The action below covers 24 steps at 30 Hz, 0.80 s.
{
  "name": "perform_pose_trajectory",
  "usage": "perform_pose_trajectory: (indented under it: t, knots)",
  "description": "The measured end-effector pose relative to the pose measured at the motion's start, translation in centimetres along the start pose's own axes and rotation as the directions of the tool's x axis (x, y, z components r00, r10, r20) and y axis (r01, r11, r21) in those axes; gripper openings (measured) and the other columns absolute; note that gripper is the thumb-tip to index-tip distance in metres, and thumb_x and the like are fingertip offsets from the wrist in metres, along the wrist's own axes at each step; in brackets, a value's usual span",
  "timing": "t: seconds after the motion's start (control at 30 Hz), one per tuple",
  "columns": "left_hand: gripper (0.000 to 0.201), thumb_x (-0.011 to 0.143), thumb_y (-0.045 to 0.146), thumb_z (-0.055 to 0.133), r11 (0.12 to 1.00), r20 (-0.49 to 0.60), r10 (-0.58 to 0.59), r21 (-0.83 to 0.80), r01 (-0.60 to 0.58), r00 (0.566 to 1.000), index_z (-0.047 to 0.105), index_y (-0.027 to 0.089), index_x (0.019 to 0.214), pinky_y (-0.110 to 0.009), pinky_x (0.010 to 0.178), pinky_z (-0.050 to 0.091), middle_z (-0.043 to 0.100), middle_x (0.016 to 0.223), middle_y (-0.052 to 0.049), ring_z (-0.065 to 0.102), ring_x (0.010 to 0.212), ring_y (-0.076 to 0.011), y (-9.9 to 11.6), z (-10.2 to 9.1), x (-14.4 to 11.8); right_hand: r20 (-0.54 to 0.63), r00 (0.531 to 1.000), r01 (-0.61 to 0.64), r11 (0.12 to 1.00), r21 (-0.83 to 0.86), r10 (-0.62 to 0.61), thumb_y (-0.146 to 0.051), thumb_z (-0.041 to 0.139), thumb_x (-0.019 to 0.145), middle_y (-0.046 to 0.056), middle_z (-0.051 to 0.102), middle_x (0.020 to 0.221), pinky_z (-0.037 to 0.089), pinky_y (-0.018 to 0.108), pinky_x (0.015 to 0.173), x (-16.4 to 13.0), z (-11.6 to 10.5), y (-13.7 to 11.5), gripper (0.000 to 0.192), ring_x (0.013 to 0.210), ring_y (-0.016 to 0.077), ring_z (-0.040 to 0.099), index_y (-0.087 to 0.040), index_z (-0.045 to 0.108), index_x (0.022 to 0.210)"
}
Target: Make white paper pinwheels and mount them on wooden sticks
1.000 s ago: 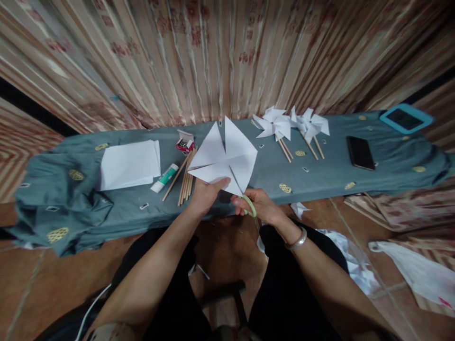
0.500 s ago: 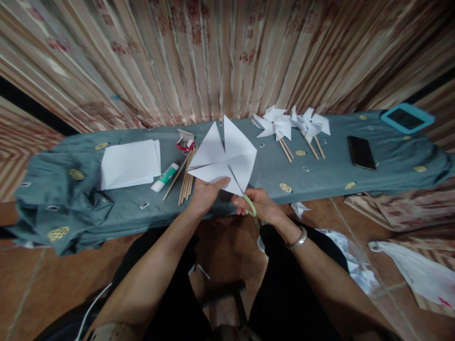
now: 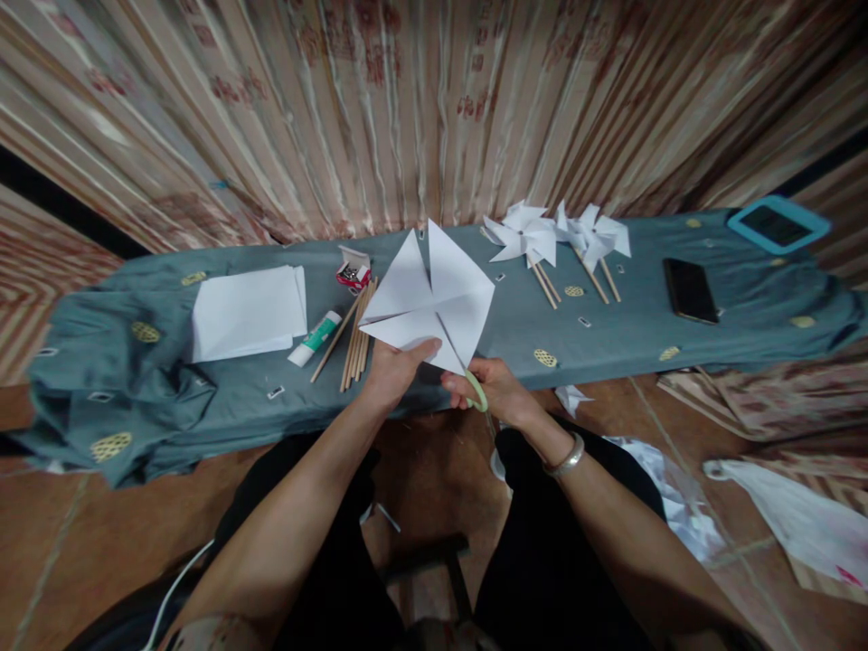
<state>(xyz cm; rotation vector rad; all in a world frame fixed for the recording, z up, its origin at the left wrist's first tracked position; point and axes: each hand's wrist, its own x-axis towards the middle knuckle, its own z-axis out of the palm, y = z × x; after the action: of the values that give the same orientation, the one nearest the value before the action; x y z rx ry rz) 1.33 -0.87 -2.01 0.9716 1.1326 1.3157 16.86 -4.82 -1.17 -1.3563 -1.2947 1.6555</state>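
A white square of paper (image 3: 457, 289), slit inward from several corners, is held up over the near edge of the table. My left hand (image 3: 399, 366) pinches its lower left side, thumb on top and fingers underneath. In my right hand (image 3: 494, 387) is a pair of scissors (image 3: 476, 389) with light green handles. The blade lies along the slit at the paper's near corner, its tip reaching toward the middle. Just left of the paper lie several thin wooden sticks (image 3: 356, 348).
On the cloth-covered table (image 3: 420, 389) are stacked white paper (image 3: 248, 312), a glue stick (image 3: 316, 339), a small red box (image 3: 353, 268) of metal bits, paper pinwheels (image 3: 521, 235) on sticks, a phone (image 3: 690, 290) and a blue-framed tablet (image 3: 778, 224). Paper scraps (image 3: 678, 506) lie on the floor.
The paper has shifted very slightly to the right. The scissors' handles appear a little closer together; both hands keep their hold.
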Motion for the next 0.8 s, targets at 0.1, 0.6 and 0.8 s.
perform_pose_trajectory:
  t: [0.1,0.6,0.8]
  knots:
    - [0.035,0.052,0.025,0.081,1.000,-0.002,-0.005,-0.010,0.005,1.000,0.066,0.017,0.082,-0.034,0.075,0.051,0.069,0.080,-0.002,0.061,0.073,-0.0181,0.1,0.1,0.0,-0.005,1.000,0.005,1.000,0.009,-0.005,-0.063,0.082,0.052,-0.001,0.060,0.050,0.038,0.021,0.044,0.2,0.0,0.3,0.051,0.044,0.0074,0.051,-0.016,0.065,0.060]
    - [0.046,0.052,0.022,0.082,0.994,0.028,0.022,-0.108,-0.019,0.999,0.069,0.017,0.096,-0.035,0.085,0.051,0.072,0.087,-0.004,0.066,0.083,-0.0208,0.5,-0.7,0.9,0.149,0.988,-0.050,0.999,0.019,0.047,-0.061,0.079,0.063,-0.002,0.065,0.061,0.041,0.020,0.050,-0.4,-0.8,0.5,0.051,0.053,0.0072,0.055,-0.015,0.065,0.080]
    - [0.056,0.052,0.019,0.080,0.983,0.003,0.040,-0.180,-0.039,0.999,0.066,0.019,0.106,-0.035,0.085,0.052,0.073,0.090,-0.003,0.068,0.084,-0.0206,1.5,-2.3,2.3,0.290,0.939,-0.172,0.982,-0.074,0.186,-0.058,0.081,0.061,-0.001,0.067,0.066,0.044,0.019,0.053,-1.6,-3.6,0.0,0.051,0.057,0.0066,0.057,-0.015,0.065,0.083]
